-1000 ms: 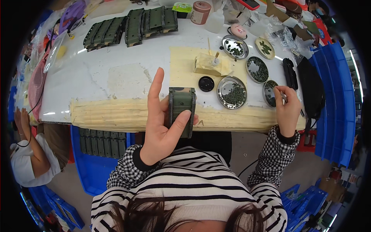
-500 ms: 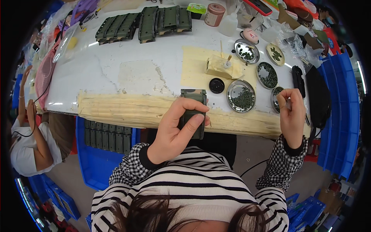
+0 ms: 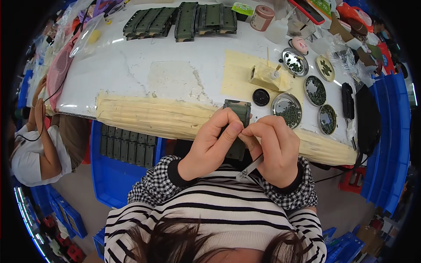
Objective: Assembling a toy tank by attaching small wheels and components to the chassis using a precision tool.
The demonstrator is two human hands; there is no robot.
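Observation:
My left hand point(image 3: 208, 147) is closed round a dark green camouflage-patterned panel point(image 3: 237, 106) with ribbed edges, held upright over the table's front edge. Against the panel's right side, my right hand point(image 3: 276, 151) is pinched, its thumb and forefinger meeting my left fingertips. Whatever sits in that pinch is too small to make out. A slim metal tool point(image 3: 252, 167) pokes out from beneath my right palm, its kind unclear. Just beyond my right hand stands a round steel dish point(image 3: 274, 115) of small dark green pieces. More such dishes point(image 3: 315, 104) point(image 3: 320, 125) are to its right.
A tape-wrapped block point(image 3: 263, 81) with thin sticks and a black round lid point(image 3: 261, 97) lie beyond my hands. Green panels point(image 3: 186, 26) are stacked at the back. A blue crate point(image 3: 103, 175) of similar parts stands lower left. Another person's arm point(image 3: 48, 142) is at far left.
My right hand has come left from the small dish at the right to the panel in my left hand. The metal tool under it now shows. The view has shifted slightly.

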